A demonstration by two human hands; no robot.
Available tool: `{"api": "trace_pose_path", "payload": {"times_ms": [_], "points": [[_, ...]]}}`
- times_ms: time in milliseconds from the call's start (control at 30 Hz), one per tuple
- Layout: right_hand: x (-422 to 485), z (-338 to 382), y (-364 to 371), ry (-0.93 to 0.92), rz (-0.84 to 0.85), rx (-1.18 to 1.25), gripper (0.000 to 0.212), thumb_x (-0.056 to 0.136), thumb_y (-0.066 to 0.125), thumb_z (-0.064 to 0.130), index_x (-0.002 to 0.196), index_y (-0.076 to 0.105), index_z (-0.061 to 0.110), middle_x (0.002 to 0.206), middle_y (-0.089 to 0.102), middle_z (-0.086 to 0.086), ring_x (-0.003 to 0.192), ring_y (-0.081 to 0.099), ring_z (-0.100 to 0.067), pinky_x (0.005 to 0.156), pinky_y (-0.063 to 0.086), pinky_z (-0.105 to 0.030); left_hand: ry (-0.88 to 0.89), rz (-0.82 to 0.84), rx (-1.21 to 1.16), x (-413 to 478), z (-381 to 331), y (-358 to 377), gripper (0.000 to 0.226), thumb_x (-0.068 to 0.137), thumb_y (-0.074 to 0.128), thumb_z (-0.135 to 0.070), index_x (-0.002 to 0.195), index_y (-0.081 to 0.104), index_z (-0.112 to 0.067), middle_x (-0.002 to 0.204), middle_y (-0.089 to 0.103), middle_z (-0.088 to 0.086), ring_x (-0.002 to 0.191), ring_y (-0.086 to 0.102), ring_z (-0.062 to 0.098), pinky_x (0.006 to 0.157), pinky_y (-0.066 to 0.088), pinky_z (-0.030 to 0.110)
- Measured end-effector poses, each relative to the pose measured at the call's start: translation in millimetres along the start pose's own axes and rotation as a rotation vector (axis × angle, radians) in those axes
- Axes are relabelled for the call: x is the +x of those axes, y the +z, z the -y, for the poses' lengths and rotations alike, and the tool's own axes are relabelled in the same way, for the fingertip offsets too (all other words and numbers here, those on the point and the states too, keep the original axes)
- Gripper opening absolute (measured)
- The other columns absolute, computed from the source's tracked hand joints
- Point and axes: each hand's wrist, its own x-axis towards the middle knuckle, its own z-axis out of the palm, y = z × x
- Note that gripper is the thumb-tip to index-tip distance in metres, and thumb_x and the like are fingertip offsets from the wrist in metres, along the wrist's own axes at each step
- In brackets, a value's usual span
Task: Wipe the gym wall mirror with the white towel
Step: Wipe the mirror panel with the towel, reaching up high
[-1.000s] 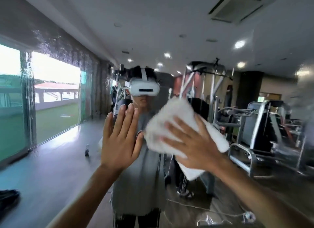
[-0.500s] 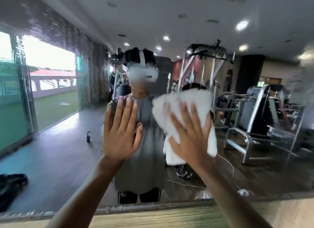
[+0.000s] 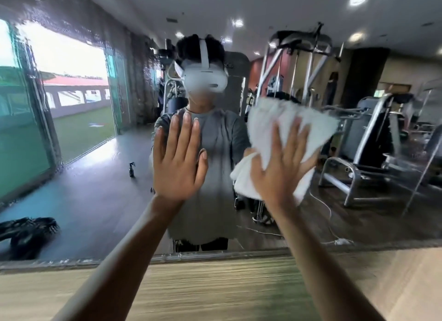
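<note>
the mirror (image 3: 95, 189) ran past the top, left and right edges. the right hand (image 3: 279, 172) covered the middle of the towel (image 3: 275, 120), hiding its folds there. the left hand (image 3: 178, 167) showed only its back, so its contact with the glass was hidden. both forearms were cut off at the bottom edge. the wooden panel (image 3: 215, 287) was smeared with blur. a small dark thing (image 3: 131, 169) on the reflected floor was too small to name. a black heap (image 3: 26, 234) was cut by the left edge.

Crumpled white towel (image 3: 267, 127) pressed flat against wall mirror (image 3: 91, 167), right of frame centre, mirror upper left streaked with droplets
</note>
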Motion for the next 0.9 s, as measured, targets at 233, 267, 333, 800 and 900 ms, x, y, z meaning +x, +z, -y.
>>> {"api": "trace_pose_path", "payload": {"times_ms": [233, 267, 333, 800, 900], "points": [[-99.0, -80.0, -6.8, -0.345, 0.175, -0.018, 0.056, 0.095, 0.036, 0.052, 0.144, 0.043, 0.026, 0.167, 0.013, 0.0, 0.154, 0.009, -0.023, 0.108, 0.027, -0.067, 0.053, 0.06, -0.016, -64.1, 1.7, -1.0, 0.061, 0.098, 0.047, -0.03, 0.153, 0.037, -0.004, 0.16, 0.032, 0.016, 0.152, 0.022, 0.031, 0.123, 0.017, 0.051], [-88.3, -87.1, -7.5, -0.219, 0.152, -0.006, 0.058, 0.09, 0.043, 0.048, 0.143, 0.044, 0.025, 0.167, 0.015, -0.002, 0.154, 0.009, -0.023, 0.11, 0.024, -0.068, 0.05, 0.057, -0.009, -63.9, 1.6, 0.0, 0.061, 0.098, 0.045, -0.03, 0.153, 0.037, -0.004, 0.16, 0.031, 0.016, 0.152, 0.021, 0.032, 0.123, 0.016, 0.052], [-53.6, -74.1, -5.1, 0.093, 0.054, 0.026, 0.066, 0.083, 0.051, 0.038, 0.147, 0.042, 0.023, 0.165, 0.022, -0.011, 0.153, 0.014, -0.03, 0.114, 0.015, -0.069, 0.048, 0.049, 0.0, -61.8, -0.8, 1.6, 0.061, 0.099, 0.043, -0.029, 0.153, 0.036, -0.003, 0.16, 0.03, 0.017, 0.151, 0.022, 0.033, 0.122, 0.016, 0.053], [-143.9, -66.5, -0.3, -0.268, 0.187, 0.012, 0.05, 0.1, 0.031, 0.055, 0.133, 0.049, 0.021, 0.163, 0.025, -0.009, 0.153, 0.015, -0.026, 0.105, 0.031, -0.06, 0.041, 0.077, -0.013, -64.0, -1.7, 0.7, 0.064, 0.098, 0.05, -0.028, 0.154, 0.034, -0.003, 0.161, 0.026, 0.016, 0.152, 0.02, 0.032, 0.122, 0.018, 0.055], [-97.9, -32.4, 0.8, 0.16, 0.081, 0.07, 0.059, 0.088, 0.048, 0.043, 0.142, 0.042, 0.019, 0.158, 0.032, -0.021, 0.148, 0.022, -0.033, 0.112, 0.017, -0.069, 0.037, 0.073, -0.021, -65.5, -2.2, 1.9, 0.061, 0.099, 0.047, -0.028, 0.153, 0.035, -0.003, 0.161, 0.027, 0.017, 0.151, 0.022, 0.034, 0.121, 0.02, 0.057]]}}
